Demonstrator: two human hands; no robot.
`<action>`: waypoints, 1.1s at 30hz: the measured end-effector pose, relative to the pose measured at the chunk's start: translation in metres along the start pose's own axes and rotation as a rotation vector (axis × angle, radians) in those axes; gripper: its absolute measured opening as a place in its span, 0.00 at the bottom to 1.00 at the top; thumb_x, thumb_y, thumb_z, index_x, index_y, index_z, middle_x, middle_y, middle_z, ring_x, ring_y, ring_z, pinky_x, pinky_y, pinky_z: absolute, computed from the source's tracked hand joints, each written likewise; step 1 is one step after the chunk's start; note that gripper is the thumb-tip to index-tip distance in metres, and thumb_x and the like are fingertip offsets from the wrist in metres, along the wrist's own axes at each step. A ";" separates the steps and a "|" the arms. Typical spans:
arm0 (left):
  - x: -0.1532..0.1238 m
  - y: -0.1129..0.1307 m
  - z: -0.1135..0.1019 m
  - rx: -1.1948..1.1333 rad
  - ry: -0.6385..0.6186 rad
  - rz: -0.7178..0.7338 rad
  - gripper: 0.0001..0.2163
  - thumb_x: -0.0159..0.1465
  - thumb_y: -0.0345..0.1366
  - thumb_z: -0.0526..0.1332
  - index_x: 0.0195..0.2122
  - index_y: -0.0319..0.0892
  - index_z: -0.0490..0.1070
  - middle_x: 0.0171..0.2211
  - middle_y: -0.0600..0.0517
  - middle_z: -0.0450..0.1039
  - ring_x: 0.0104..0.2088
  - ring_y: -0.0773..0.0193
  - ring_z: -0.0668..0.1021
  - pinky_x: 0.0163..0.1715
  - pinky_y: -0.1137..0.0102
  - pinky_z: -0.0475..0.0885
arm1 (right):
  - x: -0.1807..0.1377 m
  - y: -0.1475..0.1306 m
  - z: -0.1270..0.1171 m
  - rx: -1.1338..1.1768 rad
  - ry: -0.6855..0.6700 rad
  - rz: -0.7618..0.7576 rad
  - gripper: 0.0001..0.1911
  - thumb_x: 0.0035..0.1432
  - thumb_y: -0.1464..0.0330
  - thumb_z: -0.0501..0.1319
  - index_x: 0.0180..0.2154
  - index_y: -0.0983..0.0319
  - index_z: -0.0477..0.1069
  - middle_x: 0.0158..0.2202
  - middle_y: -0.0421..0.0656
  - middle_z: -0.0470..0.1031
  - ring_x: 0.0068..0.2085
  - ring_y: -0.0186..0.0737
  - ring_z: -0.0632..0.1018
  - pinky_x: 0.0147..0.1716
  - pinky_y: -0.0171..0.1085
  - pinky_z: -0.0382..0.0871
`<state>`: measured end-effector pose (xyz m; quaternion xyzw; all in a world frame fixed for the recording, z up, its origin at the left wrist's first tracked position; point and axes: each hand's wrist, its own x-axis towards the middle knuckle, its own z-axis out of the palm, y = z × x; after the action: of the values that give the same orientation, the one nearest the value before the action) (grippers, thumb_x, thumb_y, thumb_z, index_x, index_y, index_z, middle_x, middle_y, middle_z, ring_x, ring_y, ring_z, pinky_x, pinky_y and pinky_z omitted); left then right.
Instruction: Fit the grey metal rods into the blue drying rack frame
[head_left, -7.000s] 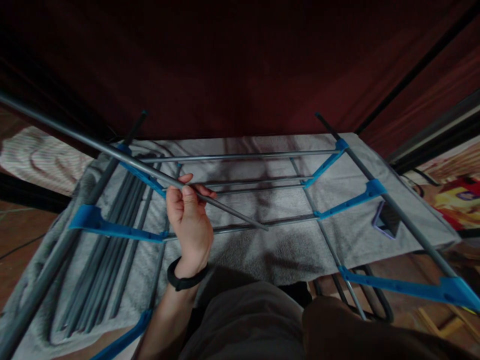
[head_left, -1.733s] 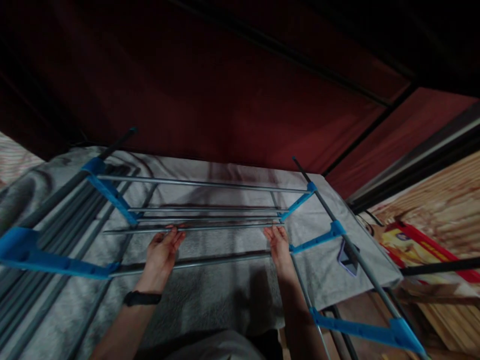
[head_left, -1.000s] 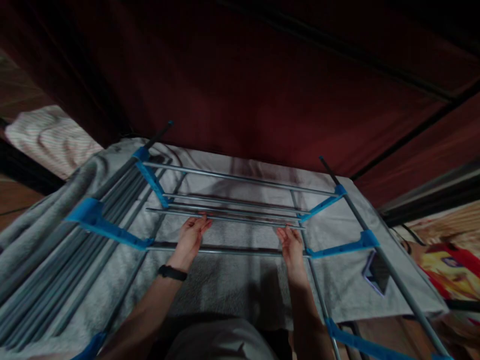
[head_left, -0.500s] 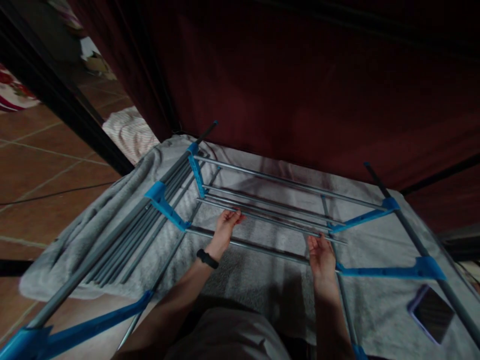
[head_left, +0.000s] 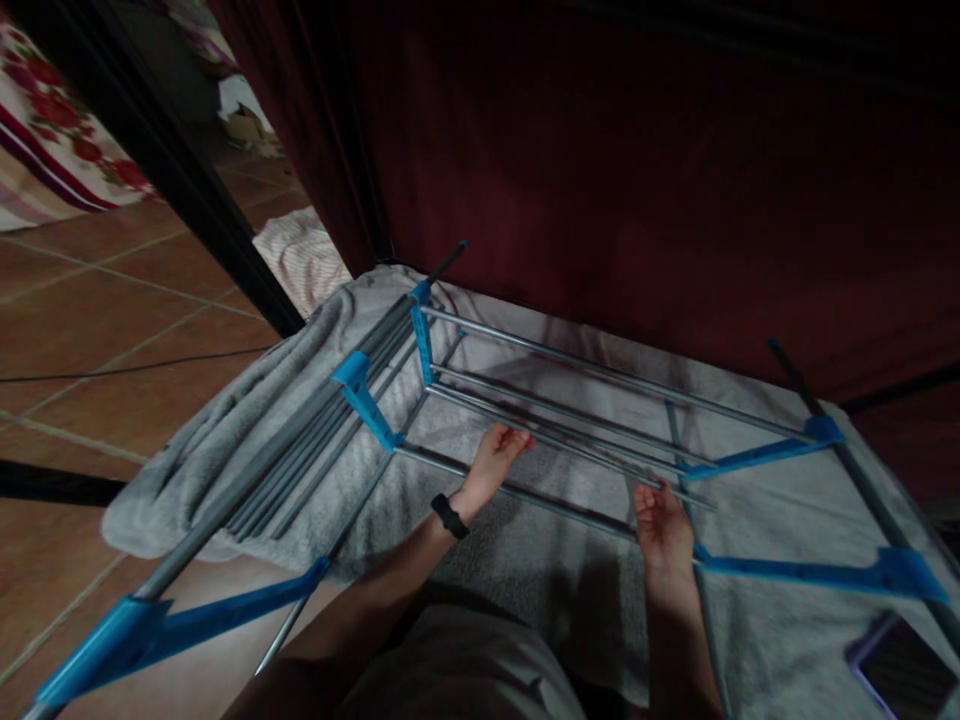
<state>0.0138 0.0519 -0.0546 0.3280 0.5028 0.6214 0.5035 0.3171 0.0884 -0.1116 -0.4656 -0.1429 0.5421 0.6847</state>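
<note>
Grey rod in both hands

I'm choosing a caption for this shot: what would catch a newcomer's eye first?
Probably the bright blue bracket at lower left, vivid in the dim light. Near the centre, the left hand and right hand hold a thin grey rod. A dark red backdrop looms behind.

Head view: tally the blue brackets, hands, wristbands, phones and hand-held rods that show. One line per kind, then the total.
Blue brackets: 5
Hands: 2 (left hand, right hand)
Wristband: 1
Phone: 1
Held rod: 1
Total: 10
</note>
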 end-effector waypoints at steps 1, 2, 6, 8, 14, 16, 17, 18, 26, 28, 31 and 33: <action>0.000 0.001 -0.001 0.011 -0.004 0.017 0.21 0.57 0.57 0.70 0.33 0.43 0.73 0.32 0.48 0.80 0.38 0.55 0.82 0.43 0.61 0.74 | 0.001 0.000 -0.002 0.001 0.004 0.001 0.06 0.56 0.71 0.71 0.34 0.61 0.76 0.31 0.37 0.79 0.32 0.30 0.80 0.39 0.31 0.80; 0.001 0.003 -0.002 0.022 -0.006 0.035 0.21 0.57 0.57 0.70 0.33 0.43 0.73 0.32 0.48 0.80 0.39 0.55 0.81 0.44 0.61 0.74 | 0.003 0.001 -0.003 0.002 0.004 -0.002 0.06 0.56 0.71 0.72 0.34 0.61 0.76 0.31 0.37 0.78 0.32 0.30 0.80 0.39 0.31 0.80; 0.002 0.004 -0.004 0.059 -0.004 0.105 0.19 0.60 0.55 0.69 0.36 0.43 0.74 0.34 0.48 0.80 0.40 0.55 0.81 0.45 0.61 0.74 | 0.004 0.001 -0.005 -0.008 -0.034 -0.020 0.09 0.54 0.70 0.73 0.37 0.61 0.77 0.33 0.37 0.79 0.34 0.31 0.81 0.40 0.32 0.81; 0.001 0.004 -0.003 0.075 -0.017 0.120 0.18 0.61 0.54 0.68 0.37 0.43 0.75 0.35 0.47 0.80 0.39 0.56 0.81 0.44 0.62 0.74 | 0.004 0.002 -0.006 -0.011 -0.055 -0.016 0.09 0.53 0.69 0.74 0.36 0.60 0.77 0.34 0.38 0.79 0.35 0.31 0.81 0.41 0.32 0.81; -0.002 0.009 0.010 -0.004 -0.062 0.112 0.18 0.60 0.52 0.70 0.40 0.43 0.75 0.37 0.48 0.79 0.40 0.57 0.81 0.45 0.62 0.74 | 0.008 0.004 -0.006 -0.027 -0.081 -0.006 0.07 0.55 0.69 0.72 0.34 0.59 0.75 0.33 0.38 0.78 0.33 0.33 0.80 0.42 0.36 0.82; -0.003 0.014 0.015 -0.026 -0.071 0.105 0.18 0.60 0.52 0.70 0.41 0.44 0.75 0.37 0.49 0.79 0.40 0.57 0.81 0.45 0.62 0.74 | 0.008 0.004 -0.004 -0.036 -0.066 0.016 0.05 0.57 0.69 0.70 0.34 0.59 0.75 0.32 0.39 0.78 0.32 0.33 0.80 0.41 0.37 0.82; -0.003 0.017 0.018 -0.030 -0.075 0.106 0.18 0.60 0.52 0.70 0.41 0.44 0.75 0.37 0.49 0.79 0.40 0.57 0.81 0.45 0.62 0.74 | 0.008 0.004 -0.003 -0.034 -0.054 0.040 0.04 0.58 0.69 0.69 0.34 0.60 0.75 0.32 0.40 0.78 0.32 0.33 0.80 0.41 0.36 0.82; -0.003 0.019 0.021 -0.030 -0.083 0.109 0.18 0.60 0.51 0.70 0.41 0.44 0.75 0.37 0.49 0.79 0.40 0.57 0.81 0.45 0.62 0.74 | 0.007 0.004 -0.001 -0.030 -0.043 0.065 0.03 0.59 0.69 0.68 0.34 0.60 0.75 0.32 0.40 0.78 0.33 0.34 0.81 0.41 0.36 0.82; -0.001 0.026 0.049 -0.030 -0.174 0.152 0.17 0.63 0.53 0.67 0.42 0.45 0.75 0.40 0.47 0.79 0.41 0.56 0.80 0.43 0.63 0.74 | -0.017 0.005 0.029 0.015 -0.119 0.222 0.03 0.60 0.70 0.67 0.34 0.58 0.74 0.32 0.39 0.79 0.34 0.35 0.82 0.40 0.37 0.82; -0.003 0.025 0.056 0.004 -0.191 0.173 0.16 0.65 0.52 0.65 0.43 0.45 0.76 0.41 0.46 0.79 0.42 0.56 0.79 0.45 0.62 0.74 | -0.026 0.009 0.042 0.025 -0.172 0.261 0.04 0.59 0.70 0.68 0.33 0.58 0.74 0.32 0.39 0.79 0.34 0.35 0.82 0.39 0.37 0.82; -0.009 0.024 0.063 0.061 -0.213 0.210 0.14 0.68 0.51 0.61 0.44 0.46 0.76 0.43 0.46 0.79 0.44 0.55 0.79 0.48 0.61 0.73 | -0.044 0.018 0.063 0.021 -0.273 0.315 0.05 0.58 0.67 0.70 0.34 0.58 0.75 0.33 0.39 0.80 0.34 0.37 0.82 0.40 0.38 0.81; -0.012 0.026 0.064 0.090 -0.213 0.247 0.13 0.70 0.50 0.59 0.44 0.47 0.75 0.43 0.47 0.79 0.46 0.55 0.79 0.50 0.61 0.72 | -0.056 0.024 0.074 -0.021 -0.341 0.369 0.07 0.58 0.63 0.71 0.35 0.58 0.77 0.35 0.41 0.82 0.35 0.38 0.82 0.39 0.39 0.81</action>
<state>0.0682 0.0599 -0.0109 0.4734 0.4297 0.6172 0.4586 0.2297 0.0746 -0.0742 -0.3927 -0.1744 0.7270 0.5356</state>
